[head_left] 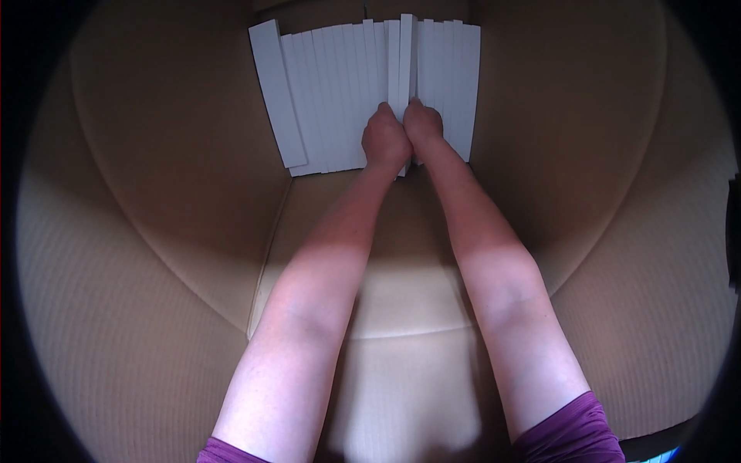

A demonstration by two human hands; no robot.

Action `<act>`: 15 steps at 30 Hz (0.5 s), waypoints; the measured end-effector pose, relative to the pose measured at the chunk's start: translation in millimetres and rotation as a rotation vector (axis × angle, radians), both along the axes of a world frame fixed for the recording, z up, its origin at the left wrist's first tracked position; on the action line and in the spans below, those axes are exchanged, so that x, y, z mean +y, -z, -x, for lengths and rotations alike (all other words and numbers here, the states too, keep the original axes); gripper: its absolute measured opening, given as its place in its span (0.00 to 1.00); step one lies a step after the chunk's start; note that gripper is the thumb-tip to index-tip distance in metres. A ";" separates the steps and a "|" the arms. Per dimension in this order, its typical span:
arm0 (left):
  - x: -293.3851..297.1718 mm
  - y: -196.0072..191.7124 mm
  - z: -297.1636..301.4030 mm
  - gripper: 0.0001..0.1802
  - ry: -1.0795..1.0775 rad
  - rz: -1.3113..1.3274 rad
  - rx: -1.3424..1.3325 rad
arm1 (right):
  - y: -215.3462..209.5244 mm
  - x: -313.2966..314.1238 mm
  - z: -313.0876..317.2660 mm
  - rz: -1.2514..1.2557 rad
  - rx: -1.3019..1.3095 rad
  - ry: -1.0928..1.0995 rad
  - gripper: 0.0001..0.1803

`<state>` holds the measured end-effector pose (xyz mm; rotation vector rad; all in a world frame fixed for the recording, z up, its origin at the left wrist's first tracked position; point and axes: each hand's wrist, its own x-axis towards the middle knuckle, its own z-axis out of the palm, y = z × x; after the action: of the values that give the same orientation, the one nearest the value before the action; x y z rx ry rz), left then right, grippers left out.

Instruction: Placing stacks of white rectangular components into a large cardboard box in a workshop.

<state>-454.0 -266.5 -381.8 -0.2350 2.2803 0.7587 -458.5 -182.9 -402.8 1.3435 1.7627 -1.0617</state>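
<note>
A row of thin white flat boxes stands on edge, packed side by side, at the far end of a large cardboard box. One slim white box near the row's middle rises above its neighbours. Both my hands close round its near part: my left hand on its left side, my right hand on its right. My fingertips are partly hidden between the boxes. At the row's left end, a wider white box sits higher than the others.
Tall brown cardboard walls enclose my arms, with the left wall and right wall close to the row. A tan cardboard panel lies beneath my forearms. Dark objects show at the right edge.
</note>
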 end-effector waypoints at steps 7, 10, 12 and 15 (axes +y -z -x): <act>0.8 9.2 -5.5 0.18 -0.059 -0.029 0.009 | -13.3 -0.9 6.9 -0.022 -0.081 0.002 0.34; 0.5 10.8 -9.5 0.10 0.002 -0.008 0.077 | -18.9 -3.1 7.3 -0.052 -0.108 0.000 0.36; 1.0 12.7 -9.9 0.10 0.005 0.003 0.079 | -20.9 -3.8 7.0 -0.065 -0.117 0.029 0.37; 5.1 14.9 -11.1 0.11 -0.021 -0.013 0.070 | -18.5 -0.3 4.2 -0.087 -0.126 -0.015 0.39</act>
<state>-442.9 -261.4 -396.8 -0.2297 2.3413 0.8044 -462.7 -183.2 -384.3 1.4160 1.7397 -0.8815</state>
